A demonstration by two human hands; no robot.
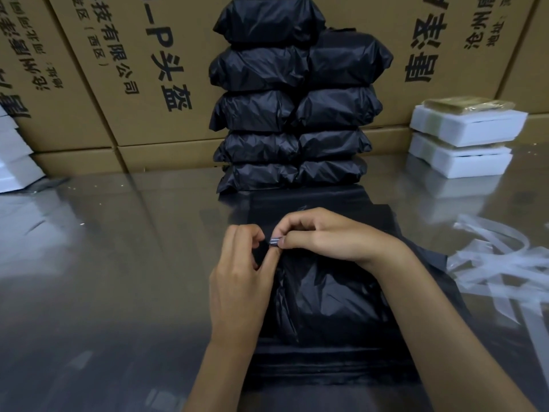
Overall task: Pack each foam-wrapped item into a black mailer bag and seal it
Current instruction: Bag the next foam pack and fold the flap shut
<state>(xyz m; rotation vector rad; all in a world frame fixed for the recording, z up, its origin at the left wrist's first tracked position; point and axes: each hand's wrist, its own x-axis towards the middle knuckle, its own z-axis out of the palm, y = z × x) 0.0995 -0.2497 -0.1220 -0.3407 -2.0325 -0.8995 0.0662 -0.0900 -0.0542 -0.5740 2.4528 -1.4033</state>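
A glossy grey tabletop (pixel 118 263) mirrors the scene dimly under soft, even light. Along its far edge stands a wall of tall brown cardboard cartons (pixel 118 69) printed with large black Chinese characters, resting on a lower row of flatter cartons (pixel 166 156) against the tabletop.

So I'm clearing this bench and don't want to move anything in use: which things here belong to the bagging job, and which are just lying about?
In use:
- black bag under both hands
- seal strip, pinched by left hand and right hand
- foam-wrapped items, right
- sealed bags, stacked behind

Lying about:
- peeled strips, right
- cartons at the back
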